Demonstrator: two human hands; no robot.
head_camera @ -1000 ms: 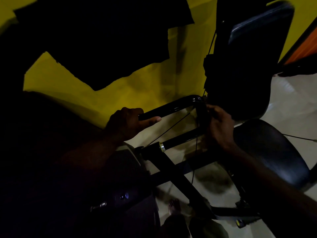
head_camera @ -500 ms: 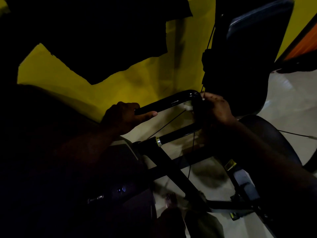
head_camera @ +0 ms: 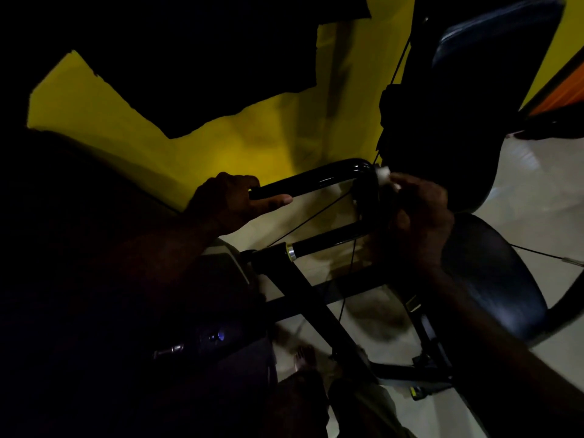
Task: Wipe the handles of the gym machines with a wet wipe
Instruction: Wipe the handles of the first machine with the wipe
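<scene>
The left hand [head_camera: 234, 200] is gripping the glossy black U-shaped handle [head_camera: 331, 180]; the right hand [head_camera: 420, 216] is pinching a white wet wipe [head_camera: 383, 174] against its bend.

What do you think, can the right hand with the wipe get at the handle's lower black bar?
Probably yes. The right hand, pinching the wet wipe at the handle's bend, is right beside the lower bar; only a thin cable crosses there, and the left hand grips the upper bar.

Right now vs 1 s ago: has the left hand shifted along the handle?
No. The left hand still grips the same end of the handle, equally far from its bend.
</scene>
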